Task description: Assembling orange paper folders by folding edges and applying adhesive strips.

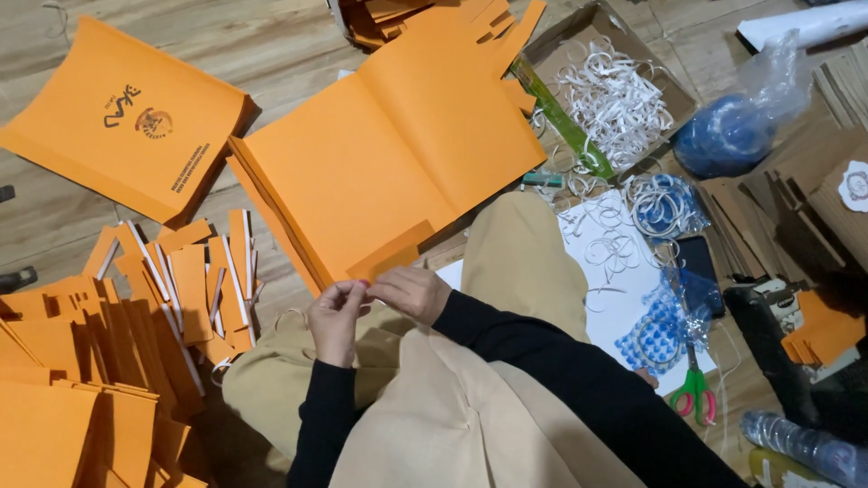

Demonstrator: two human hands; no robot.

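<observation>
Orange open folder (380,172) on floor. I see left hand (336,318) and right hand (411,291) both pinching its bottom-edge flap (393,253).

Single view only, head-worn camera. It looks steeply down from above the seated person's lap onto the wooden floor (271,41). Near range: the black sleeves and beige lap fill the lower middle of the frame, with the left hand (336,318) and right hand (411,291) just below centre. Field reaches out to the cardboard box (579,36) at the top edge and the scissors (694,396) at lower right. No second view, so no overlap recorded.
</observation>
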